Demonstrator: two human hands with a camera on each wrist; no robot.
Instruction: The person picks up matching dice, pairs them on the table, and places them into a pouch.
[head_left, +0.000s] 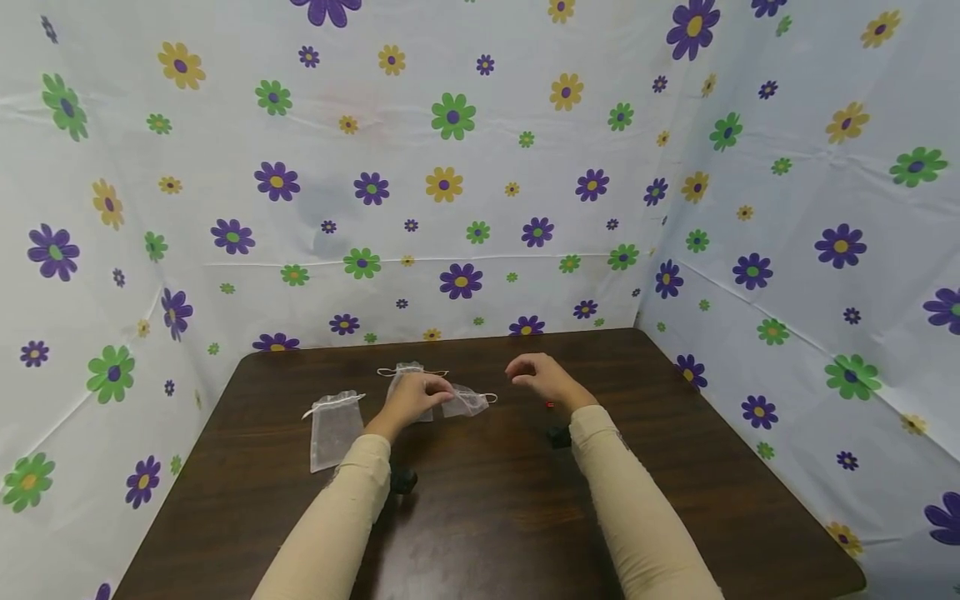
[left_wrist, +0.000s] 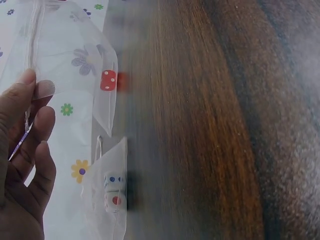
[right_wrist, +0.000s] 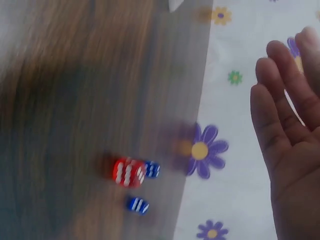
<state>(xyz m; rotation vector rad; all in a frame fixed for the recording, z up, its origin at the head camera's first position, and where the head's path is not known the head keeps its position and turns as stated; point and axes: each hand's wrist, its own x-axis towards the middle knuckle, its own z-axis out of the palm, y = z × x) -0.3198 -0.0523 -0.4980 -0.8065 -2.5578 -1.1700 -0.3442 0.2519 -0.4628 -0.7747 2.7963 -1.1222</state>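
My left hand (head_left: pixel 414 402) pinches the top edge of a sheer white drawstring pouch (head_left: pixel 467 403) between thumb and fingers. Inside that pouch, in the left wrist view, is a red die (left_wrist: pixel 108 80) with white dots. Below it in the same view lies another sheer pouch (left_wrist: pixel 102 220) holding white dice (left_wrist: pixel 115 191). My right hand (head_left: pixel 551 379) is raised over the table, fingers loosely bent and holding nothing. Near it on the tabletop, a red die (right_wrist: pixel 129 172) and small blue dice (right_wrist: pixel 138 205) show in the right wrist view, blurred.
A flat sheer pouch (head_left: pixel 335 433) lies on the left of the dark wooden table (head_left: pixel 495 517). Another pouch (head_left: pixel 408 367) is partly behind my left hand. Flower-printed white cloth (head_left: pixel 450 192) stands around the back and sides of the table.
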